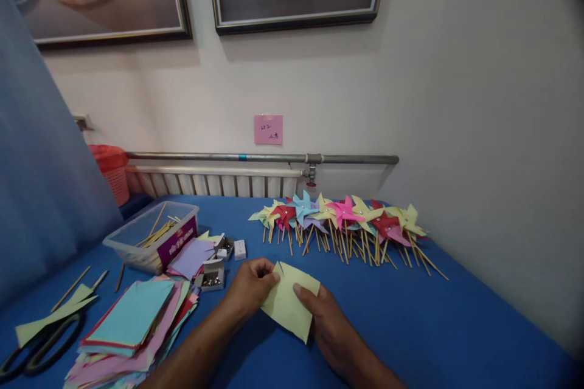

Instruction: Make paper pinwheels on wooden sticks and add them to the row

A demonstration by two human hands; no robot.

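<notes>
Between my two hands is a pale yellow paper square [288, 310], tilted above the blue table cover, with a slit showing at its top corner. My left hand [250, 285] pinches its upper left edge between thumb and fingers. On the other side, my right hand [322, 313] grips the right edge, thumb on top and fingers hidden beneath. Left of my forearm lies a stack of coloured paper sheets [132, 313], light blue on top. Close to my left hand stands an open small box of metal pins [212, 276].
Many paper pinwheels on sticks [342, 213] lie in a row at the back right. A clear plastic box [137, 243] holds thin sticks at the left. Black-handled scissors [50, 346] rest under yellow paper scraps. A blue curtain [41, 134], a red basket [116, 179] and a radiator [219, 182] border the table.
</notes>
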